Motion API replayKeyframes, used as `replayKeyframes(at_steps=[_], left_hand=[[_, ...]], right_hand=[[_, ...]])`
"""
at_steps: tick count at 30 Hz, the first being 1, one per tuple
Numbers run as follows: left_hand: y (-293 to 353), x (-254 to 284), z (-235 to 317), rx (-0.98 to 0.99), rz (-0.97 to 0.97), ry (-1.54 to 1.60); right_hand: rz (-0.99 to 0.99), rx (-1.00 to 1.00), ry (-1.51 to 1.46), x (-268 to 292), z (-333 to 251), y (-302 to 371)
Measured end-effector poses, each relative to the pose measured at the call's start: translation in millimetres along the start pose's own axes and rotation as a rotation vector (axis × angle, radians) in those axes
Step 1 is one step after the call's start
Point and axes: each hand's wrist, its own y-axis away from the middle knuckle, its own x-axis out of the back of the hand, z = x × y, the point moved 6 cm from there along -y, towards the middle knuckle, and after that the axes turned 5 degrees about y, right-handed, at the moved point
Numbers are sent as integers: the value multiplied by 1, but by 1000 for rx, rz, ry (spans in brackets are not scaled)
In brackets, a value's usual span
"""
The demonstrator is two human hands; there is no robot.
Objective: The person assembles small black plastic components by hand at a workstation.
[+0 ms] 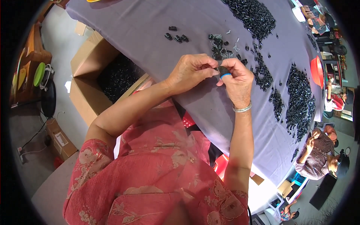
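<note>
Close together above the grey tablecloth [150, 33], both my hands are pinched at the fingertips. My left hand [189, 73] grips a small black part [216, 69], mostly covered by thumb and forefinger. My right hand [239, 79] is closed right beside it, wearing a dark finger cot with a blue band [225, 73] and a silver bracelet [242, 108] at the wrist. Whatever lies in its fingers is hidden. Just beyond the hands is a small heap of black fittings and silver screws [228, 54]. Farther left sit several separate black fittings [177, 38].
Large heaps of small black parts lie at the far side [255, 18] and the right [299, 103]. An open cardboard box [84, 95] holding black parts stands left of the table. A red bowl [317, 72] is at the right edge. Other people [317, 155] sit beyond the right side.
</note>
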Motion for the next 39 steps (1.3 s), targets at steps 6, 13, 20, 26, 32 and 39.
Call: replayKeyframes(at_steps=[6, 13, 20, 26, 32, 39], left_hand=[[0, -1, -1, 13, -27, -63], [0, 0, -4, 67, -33, -54], [1, 0, 2, 59, -16, -47], [-2, -1, 2, 58, -13, -53], [-1, 0, -2, 48, -19, -94], [0, -2, -1, 16, -37, -95]], right_hand=[[-36, -37, 94, -1, -1, 0], [-10, 10, 99, 3, -5, 1], [246, -17, -37, 76, -10, 7], [156, -129, 286, 112, 8, 20], [14, 130, 612, 58, -6, 21], [-38, 222, 862, 33, -11, 22]])
